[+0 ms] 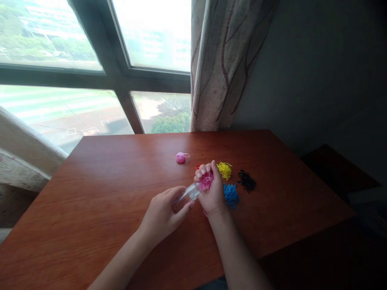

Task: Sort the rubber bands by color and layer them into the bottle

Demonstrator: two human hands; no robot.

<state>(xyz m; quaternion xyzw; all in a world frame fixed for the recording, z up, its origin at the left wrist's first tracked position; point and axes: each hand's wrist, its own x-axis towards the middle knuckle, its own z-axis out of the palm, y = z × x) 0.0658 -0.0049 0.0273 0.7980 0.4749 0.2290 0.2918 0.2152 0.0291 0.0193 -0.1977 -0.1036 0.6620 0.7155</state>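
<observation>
My left hand [165, 211] is wrapped round a clear plastic bottle [191, 192], which lies tilted with its mouth toward my other hand. In the cupped palm of my right hand [215, 193] sits a clump of pink rubber bands [206, 181], right at the bottle's mouth. A pink strand shows below that wrist. Close beyond the right hand lie piles of yellow rubber bands [225, 170], blue rubber bands [231, 195] and black rubber bands [246, 180]. A bit of a red pile [197, 166] peeks out behind the fingers, mostly hidden.
A round pink cap [180, 158] with a loop stands farther back on the brown wooden table [115, 181]. Behind the table are a window [117, 80] and a patterned curtain [223, 64]. A dark wall [302, 72] rises at the right.
</observation>
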